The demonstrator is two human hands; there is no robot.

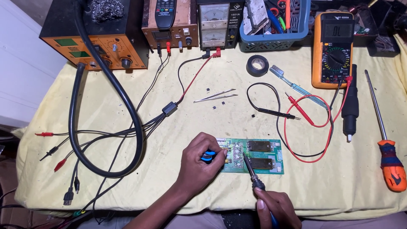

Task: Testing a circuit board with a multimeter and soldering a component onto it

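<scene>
A green circuit board (271, 168) lies on the yellow cloth near the front edge. My left hand (198, 166) rests at the board's left end and grips a small blue and black tool (207, 156) whose tip touches the board. My right hand (275, 208) holds a soldering iron (251, 169) by its dark handle. The iron's metal tip points up and left onto the middle of the board, beside two black rectangular parts (259, 146).
Tweezers (215, 97) and small black chips lie behind the board. An orange multimeter (333, 48) with red and black probe leads (306, 111) stands back right, near a screwdriver (389, 157), tape roll (257, 65) and toothbrush (292, 86). A thick black hose (106, 85) loops at left from an orange station (95, 46).
</scene>
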